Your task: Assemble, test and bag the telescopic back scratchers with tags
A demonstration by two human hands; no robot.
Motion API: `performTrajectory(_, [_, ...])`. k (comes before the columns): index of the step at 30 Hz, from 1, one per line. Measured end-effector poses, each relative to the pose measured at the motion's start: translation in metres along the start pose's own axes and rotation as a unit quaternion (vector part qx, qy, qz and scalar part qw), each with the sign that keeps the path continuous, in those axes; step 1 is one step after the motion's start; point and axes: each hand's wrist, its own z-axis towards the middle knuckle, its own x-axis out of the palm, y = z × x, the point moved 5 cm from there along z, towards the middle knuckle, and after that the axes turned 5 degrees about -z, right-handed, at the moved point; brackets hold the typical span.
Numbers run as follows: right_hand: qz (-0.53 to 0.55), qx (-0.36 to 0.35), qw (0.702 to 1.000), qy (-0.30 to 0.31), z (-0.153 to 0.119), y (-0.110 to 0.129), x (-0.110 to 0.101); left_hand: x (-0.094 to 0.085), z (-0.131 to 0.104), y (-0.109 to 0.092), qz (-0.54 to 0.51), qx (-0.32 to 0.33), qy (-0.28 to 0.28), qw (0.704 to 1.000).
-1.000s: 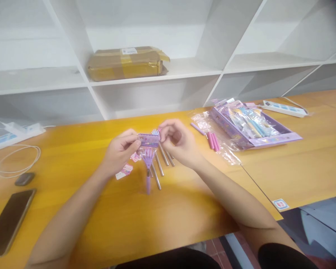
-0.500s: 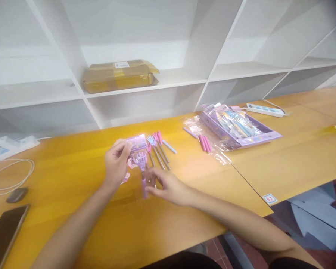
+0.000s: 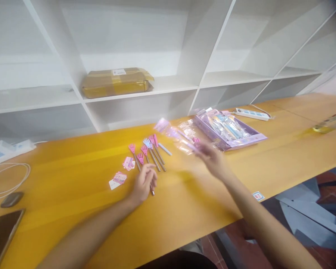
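In my right hand (image 3: 211,157) is one end of a purple packaged back scratcher (image 3: 182,139), blurred and raised over the table near the purple box. My left hand (image 3: 146,183) rests over the metal rods, its fingers curled; whether it grips a rod cannot be made out. Several hand-shaped scratchers with metal rods (image 3: 156,158), pink and blue, lie beside it. Small printed cards (image 3: 119,178) are left of that hand. A light blue handle (image 3: 165,149) lies right of the rods. The open purple box (image 3: 248,140) holds several clear-wrapped pieces.
A taped brown parcel (image 3: 116,83) sits on the white shelf (image 3: 173,83). White power strips stand at the far left (image 3: 14,149) and behind the box (image 3: 253,114). A phone (image 3: 4,235) and a dark mouse-like object (image 3: 12,199) lie at the left.
The purple packaged scratcher has moved right, now in my right hand alone. My left hand has let go of it and come down right onto the rods. The view has shifted slightly.
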Motion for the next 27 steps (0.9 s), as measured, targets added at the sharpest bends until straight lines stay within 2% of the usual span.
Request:
performTrajectory(2, [-0.096,0.043,0.991,-0.083,0.042,-0.044,-0.046,0.010,-0.009,0.009,0.099,0.020,0.095,0.990])
performTrajectory(4, [-0.195,0.094,0.967,-0.134,0.078,-0.080,-0.085,0.019,-0.016,0.009,0.215,0.097,0.183,0.955])
performTrajectory(6, [-0.249,0.121,0.947,-0.165,0.104,-0.101,-0.109,0.027,-0.022,0.004,0.308,0.192,0.238,0.901])
performTrajectory(8, [-0.267,0.108,0.932,-0.222,0.116,-0.107,-0.112,0.032,-0.026,0.001,0.362,0.260,0.268,0.854])
performTrajectory(9, [-0.265,0.093,0.929,-0.240,0.117,-0.106,-0.105,0.034,-0.027,0.001,0.380,0.277,0.280,0.837])
performTrajectory(11, [-0.254,0.059,0.936,-0.234,0.112,-0.098,-0.071,0.037,-0.028,0.003,0.407,0.289,0.301,0.812])
performTrajectory(15, [-0.217,-0.026,0.972,-0.084,0.081,-0.070,0.028,0.038,-0.025,0.009,0.436,0.255,0.329,0.798])
performTrajectory(16, [-0.209,-0.045,0.976,-0.046,0.072,-0.062,0.048,0.038,-0.024,0.010,0.441,0.239,0.332,0.799])
performTrajectory(18, [-0.200,-0.073,0.977,0.009,0.059,-0.047,0.076,0.037,-0.021,0.011,0.449,0.209,0.333,0.802])
performTrajectory(20, [-0.194,-0.093,0.975,0.049,0.051,-0.035,0.088,0.037,-0.020,0.012,0.456,0.192,0.337,0.801])
performTrajectory(27, [-0.225,-0.134,0.953,0.151,0.034,-0.007,0.099,0.039,-0.019,0.011,0.455,0.196,0.348,0.796])
